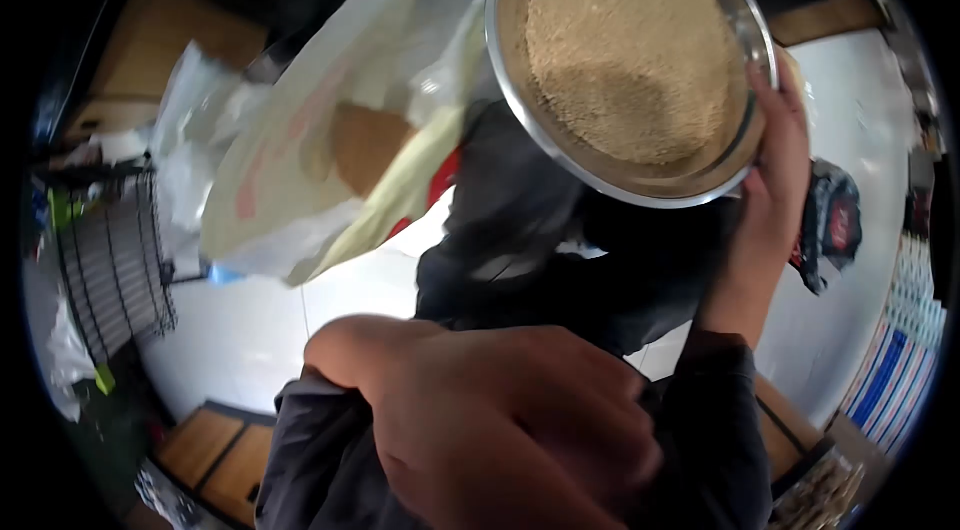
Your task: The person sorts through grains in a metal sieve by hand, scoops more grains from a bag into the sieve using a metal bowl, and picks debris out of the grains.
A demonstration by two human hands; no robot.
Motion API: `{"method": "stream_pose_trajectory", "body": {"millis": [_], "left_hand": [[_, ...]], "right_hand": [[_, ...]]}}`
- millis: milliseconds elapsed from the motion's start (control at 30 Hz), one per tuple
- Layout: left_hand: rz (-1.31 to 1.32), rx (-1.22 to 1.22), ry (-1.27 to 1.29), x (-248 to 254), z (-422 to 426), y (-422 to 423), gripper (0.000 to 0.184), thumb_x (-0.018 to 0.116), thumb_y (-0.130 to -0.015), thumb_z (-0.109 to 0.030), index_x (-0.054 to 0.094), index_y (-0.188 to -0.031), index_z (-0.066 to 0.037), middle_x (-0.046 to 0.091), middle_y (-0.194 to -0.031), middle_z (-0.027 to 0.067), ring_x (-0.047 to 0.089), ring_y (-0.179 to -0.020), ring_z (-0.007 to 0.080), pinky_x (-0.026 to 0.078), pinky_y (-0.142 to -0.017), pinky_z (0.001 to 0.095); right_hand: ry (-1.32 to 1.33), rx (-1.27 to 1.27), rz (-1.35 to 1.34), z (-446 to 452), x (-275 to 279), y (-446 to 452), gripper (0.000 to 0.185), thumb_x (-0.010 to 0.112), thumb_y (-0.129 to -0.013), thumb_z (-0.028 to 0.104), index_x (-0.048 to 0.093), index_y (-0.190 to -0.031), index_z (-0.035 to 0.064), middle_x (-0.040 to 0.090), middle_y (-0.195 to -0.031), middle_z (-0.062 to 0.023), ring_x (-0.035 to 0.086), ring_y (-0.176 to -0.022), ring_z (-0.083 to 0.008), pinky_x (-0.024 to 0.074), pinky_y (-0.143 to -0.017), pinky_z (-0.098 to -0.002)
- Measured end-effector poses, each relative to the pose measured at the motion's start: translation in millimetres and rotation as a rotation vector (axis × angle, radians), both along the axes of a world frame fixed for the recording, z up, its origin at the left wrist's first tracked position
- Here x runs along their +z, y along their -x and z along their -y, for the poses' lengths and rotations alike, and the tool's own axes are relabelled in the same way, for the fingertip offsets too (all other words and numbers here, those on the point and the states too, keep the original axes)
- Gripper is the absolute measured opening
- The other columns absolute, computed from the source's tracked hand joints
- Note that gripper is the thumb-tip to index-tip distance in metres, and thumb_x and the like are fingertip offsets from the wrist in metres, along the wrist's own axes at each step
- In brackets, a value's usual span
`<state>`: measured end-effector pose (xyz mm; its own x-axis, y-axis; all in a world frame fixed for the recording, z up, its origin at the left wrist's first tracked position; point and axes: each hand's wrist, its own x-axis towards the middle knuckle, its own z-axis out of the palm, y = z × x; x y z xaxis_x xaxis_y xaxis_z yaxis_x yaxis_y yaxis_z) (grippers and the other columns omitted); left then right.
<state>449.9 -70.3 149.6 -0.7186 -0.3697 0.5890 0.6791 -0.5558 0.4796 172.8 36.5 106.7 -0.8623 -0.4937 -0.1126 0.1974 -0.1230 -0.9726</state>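
Observation:
My right hand (785, 135) grips the right rim of a round metal bowl (650, 198), holding it raised at the upper right. A heap of tan, crumb-like powder (630, 40) fills much of the bowl, with a hollow near its lower side. Close to the camera, my left hand (500, 410) is blurred, its fingers curled in; whatever they hold, if anything, is hidden. To the left of the bowl stands a large pale plastic bag (300, 130), open at the top, with brown material (368, 145) visible inside.
A black wire basket (110, 260) is at the far left, near another clear plastic bag (190, 160). Dark-clothed legs (510, 200) are below the bowl. A dark bag-like item with a red mark (835, 215) lies on the white floor (850, 110). Wooden surfaces (215, 450) edge the view.

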Motion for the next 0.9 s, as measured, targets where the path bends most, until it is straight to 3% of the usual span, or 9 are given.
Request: {"method": "stream_pose_trajectory", "body": {"millis": [200, 267, 400, 500, 633, 667, 700, 833, 900], "left_hand": [[0.581, 0.367, 0.193, -38, 5, 54, 0.008, 0.05, -0.096, -0.003, 0.054, -0.103, -0.004, 0.056, -0.095, 0.006, 0.049, -0.075, 0.0101, 0.041, -0.066, 0.0242], [0.749, 0.508, 0.353, -67, 13, 79, 0.017, 0.052, -0.099, -0.012, 0.052, -0.113, -0.003, 0.053, -0.099, 0.0057, 0.051, -0.088, 0.0155, 0.043, -0.081, 0.0302], [0.862, 0.481, 0.308, -94, 26, 121, 0.025, 0.054, -0.099, -0.016, 0.052, -0.121, -0.005, 0.053, -0.106, 0.0034, 0.051, -0.095, 0.0145, 0.041, -0.09, 0.0299], [1.034, 0.429, -0.029, -105, 29, 151, 0.026, 0.054, -0.1, -0.021, 0.055, -0.121, -0.007, 0.055, -0.119, 0.0035, 0.054, -0.108, 0.0167, 0.04, -0.1, 0.0338], [1.153, 0.239, -0.327, -169, 46, 195, 0.027, 0.055, -0.099, -0.022, 0.054, -0.122, -0.007, 0.055, -0.123, 0.0061, 0.055, -0.111, 0.0201, 0.042, -0.101, 0.0373], [1.187, 0.197, -0.349, -202, 56, 205, 0.039, 0.057, -0.096, -0.021, 0.046, -0.131, -0.006, 0.051, -0.131, 0.0085, 0.05, -0.121, 0.0216, 0.041, -0.104, 0.039], [1.226, 0.142, -0.371, -202, 56, 212, 0.053, 0.059, -0.094, -0.02, 0.039, -0.141, -0.005, 0.047, -0.14, 0.011, 0.045, -0.13, 0.023, 0.039, -0.108, 0.0408], [1.483, 0.235, -0.33, -185, 51, 225, 0.057, 0.059, -0.091, -0.017, 0.037, -0.142, -0.003, 0.037, -0.149, 0.0143, 0.044, -0.132, 0.026, 0.044, -0.104, 0.0481], [1.661, 0.321, -0.291, -172, 57, 232, 0.054, 0.056, -0.09, -0.015, 0.04, -0.14, 0.0, 0.044, -0.142, 0.0179, 0.047, -0.13, 0.0301, 0.049, -0.097, 0.0529]], "right_hand": [[-0.05, -0.29, -0.04, -70, -32, 26, 0.042, 0.06, -0.097, 0.005, 0.056, -0.138, -0.0008, 0.069, -0.116, -0.0106, 0.068, -0.097, -0.0161, 0.0567, -0.082, -0.0285], [-0.024, -0.329, 0.016, -80, -38, 25, 0.041, 0.061, -0.096, 0.004, 0.056, -0.137, -0.0038, 0.068, -0.114, -0.0102, 0.064, -0.099, -0.0154, 0.0526, -0.085, -0.028], [-0.019, -0.366, 0.114, -108, -62, 44, 0.041, 0.061, -0.097, 0.003, 0.056, -0.137, -0.004, 0.069, -0.115, -0.0112, 0.066, -0.097, -0.0159, 0.0531, -0.085, -0.0289], [-0.012, -0.373, 0.131, -109, -81, 58, 0.04, 0.06, -0.097, 0.003, 0.057, -0.136, -0.0035, 0.069, -0.114, -0.0118, 0.067, -0.097, -0.0164, 0.054, -0.084, -0.0298], [-0.043, -0.373, 0.125, -116, -110, 88, 0.04, 0.058, -0.097, 0.002, 0.057, -0.137, -0.0023, 0.069, -0.115, -0.0128, 0.068, -0.097, -0.0183, 0.0547, -0.084, -0.0313], [0.007, -0.416, 0.146, -113, -112, 91, 0.04, 0.058, -0.097, 0.002, 0.057, -0.136, -0.0021, 0.069, -0.115, -0.0125, 0.068, -0.097, -0.0186, 0.0546, -0.084, -0.0315], [-0.035, -0.415, 0.149, -110, -110, 90, 0.039, 0.058, -0.097, 0.002, 0.058, -0.136, -0.0021, 0.069, -0.115, -0.0125, 0.068, -0.096, -0.0186, 0.0545, -0.083, -0.0307], [-0.039, -0.449, 0.136, -121, -120, 105, 0.039, 0.055, -0.097, 0.0, 0.058, -0.136, -0.0026, 0.068, -0.117, -0.0131, 0.067, -0.1, -0.0185, 0.0546, -0.086, -0.0317], [-0.059, -0.465, -0.006, -113, -118, 104, 0.039, 0.055, -0.098, 0.0, 0.057, -0.136, -0.0031, 0.068, -0.118, -0.0136, 0.067, -0.101, -0.0183, 0.0537, -0.088, -0.032]]}}
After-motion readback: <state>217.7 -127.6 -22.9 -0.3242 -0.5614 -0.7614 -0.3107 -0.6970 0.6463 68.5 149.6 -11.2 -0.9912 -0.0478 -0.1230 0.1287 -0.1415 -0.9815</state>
